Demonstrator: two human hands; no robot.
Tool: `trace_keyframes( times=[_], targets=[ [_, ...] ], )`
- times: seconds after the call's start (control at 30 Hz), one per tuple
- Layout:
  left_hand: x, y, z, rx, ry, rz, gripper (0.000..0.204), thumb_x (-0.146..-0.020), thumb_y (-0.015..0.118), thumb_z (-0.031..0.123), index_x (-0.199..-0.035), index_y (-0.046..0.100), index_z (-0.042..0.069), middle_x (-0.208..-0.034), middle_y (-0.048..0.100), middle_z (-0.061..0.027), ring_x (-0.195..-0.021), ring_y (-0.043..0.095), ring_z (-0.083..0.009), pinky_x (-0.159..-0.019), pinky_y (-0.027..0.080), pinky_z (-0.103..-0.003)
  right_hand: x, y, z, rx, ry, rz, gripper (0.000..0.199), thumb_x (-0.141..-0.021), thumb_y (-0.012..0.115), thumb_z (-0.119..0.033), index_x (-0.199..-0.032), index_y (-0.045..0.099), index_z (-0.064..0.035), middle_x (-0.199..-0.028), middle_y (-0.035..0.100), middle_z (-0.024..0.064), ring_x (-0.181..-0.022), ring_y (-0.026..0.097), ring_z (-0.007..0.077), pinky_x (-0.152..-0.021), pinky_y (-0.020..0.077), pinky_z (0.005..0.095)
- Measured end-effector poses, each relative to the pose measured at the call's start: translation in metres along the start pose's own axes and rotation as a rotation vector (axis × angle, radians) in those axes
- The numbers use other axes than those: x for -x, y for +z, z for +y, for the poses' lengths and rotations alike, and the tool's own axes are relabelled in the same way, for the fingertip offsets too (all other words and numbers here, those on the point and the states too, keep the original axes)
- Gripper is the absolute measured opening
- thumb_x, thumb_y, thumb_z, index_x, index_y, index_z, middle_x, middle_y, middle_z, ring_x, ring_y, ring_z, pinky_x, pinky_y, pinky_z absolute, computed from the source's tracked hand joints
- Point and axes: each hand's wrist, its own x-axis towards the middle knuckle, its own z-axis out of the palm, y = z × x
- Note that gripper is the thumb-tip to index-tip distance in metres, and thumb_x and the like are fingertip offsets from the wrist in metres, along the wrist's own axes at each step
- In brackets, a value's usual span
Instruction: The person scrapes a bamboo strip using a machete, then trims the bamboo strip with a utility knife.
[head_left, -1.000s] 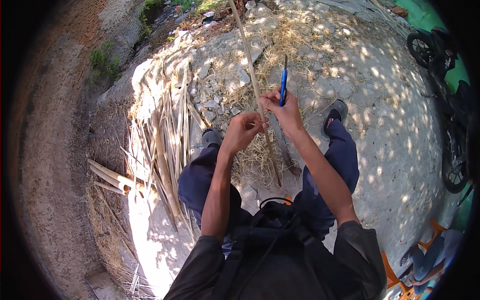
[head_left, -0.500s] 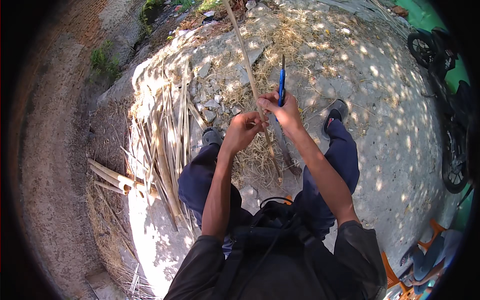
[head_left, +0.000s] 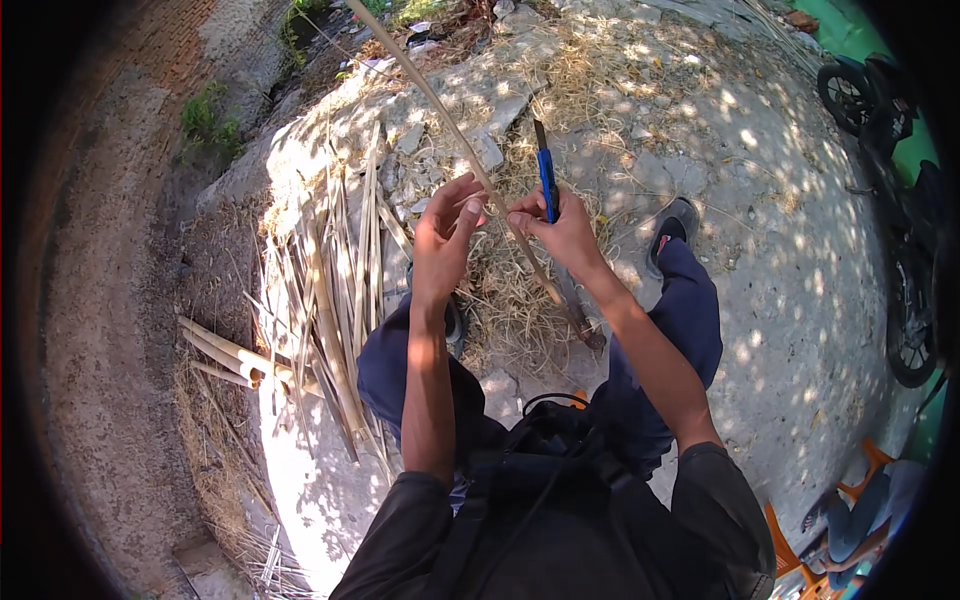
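Observation:
A long, thin bamboo strip [head_left: 432,97] slants from the top of the view down between my hands, its lower end between my feet. My right hand [head_left: 565,232] is closed, pinching the strip with thumb and finger. That same hand also holds a blue utility knife [head_left: 547,180], its dark blade pointing up and away. My left hand [head_left: 445,240] is raised just left of the strip, fingers apart and fingertips close to it; whether they touch it is hard to tell. Beneath the strip's lower end lies a dark wooden stick [head_left: 582,325], partly covered.
Several split bamboo strips [head_left: 325,270] lie piled on the left, with thicker bamboo poles [head_left: 215,345] beside them. Pale shavings [head_left: 500,320] litter the ground between my feet. A motorcycle [head_left: 905,260] stands at the far right. A seated person [head_left: 855,520] shows at lower right, by orange chairs [head_left: 785,540].
My left hand has come off the strip and moved up and left, its fingers opening. The strip's upper end has swung left. The knife in my right hand now tilts left.

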Motion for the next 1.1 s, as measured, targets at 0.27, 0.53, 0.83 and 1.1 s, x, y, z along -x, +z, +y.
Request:
trace_keyframes(
  times=[0.27,0.53,0.83,1.1],
  targets=[
    [0.001,-0.002,-0.002,0.004,0.053,0.045,0.024,-0.106,0.062,0.011,-0.127,0.064,-0.001,-0.114,0.075,-0.0103,-0.104,0.071,-0.0164,-0.089,0.058,-0.032,0.002,0.006,-0.001,0.046,0.037,-0.076,0.036,-0.086,0.083,-0.003,-0.078,0.049,-0.0072,-0.089,0.077,0.0079,-0.085,0.07,0.011,-0.078,0.0561,0.031],
    [0.001,-0.005,-0.007,0.06,0.084,0.047,0.01,-0.105,0.061,0.006,-0.111,0.066,0.0,-0.109,0.075,-0.0096,-0.099,0.072,-0.016,-0.085,0.059,-0.03,0.0,0.005,0.006,-0.121,0.081,-0.127,0.032,-0.089,0.08,-0.002,-0.083,0.049,-0.0085,-0.093,0.075,0.0084,-0.084,0.065,0.0078,-0.072,0.0519,0.0256],
    [0.0,-0.006,-0.007,0.103,0.105,0.004,0.007,-0.105,0.06,0.005,-0.106,0.064,-0.001,-0.108,0.073,-0.0114,-0.102,0.071,-0.0191,-0.09,0.058,-0.034,-0.001,0.001,0.003,-0.04,0.149,-0.106,0.029,-0.09,0.082,-0.008,-0.092,0.053,-0.0062,-0.092,0.074,0.006,-0.081,0.067,0.0091,-0.072,0.0544,0.025],
    [0.003,-0.004,0.0,0.13,0.094,-0.036,0.011,-0.105,0.06,0.006,-0.113,0.061,-0.002,-0.114,0.073,-0.017,-0.111,0.07,-0.0231,-0.1,0.056,-0.038,-0.001,0.001,-0.001,0.007,0.113,-0.155,0.038,-0.089,0.084,-0.006,-0.088,0.046,-0.0099,-0.097,0.073,0.0089,-0.092,0.071,0.0133,-0.08,0.0561,0.0295]
  ],
)
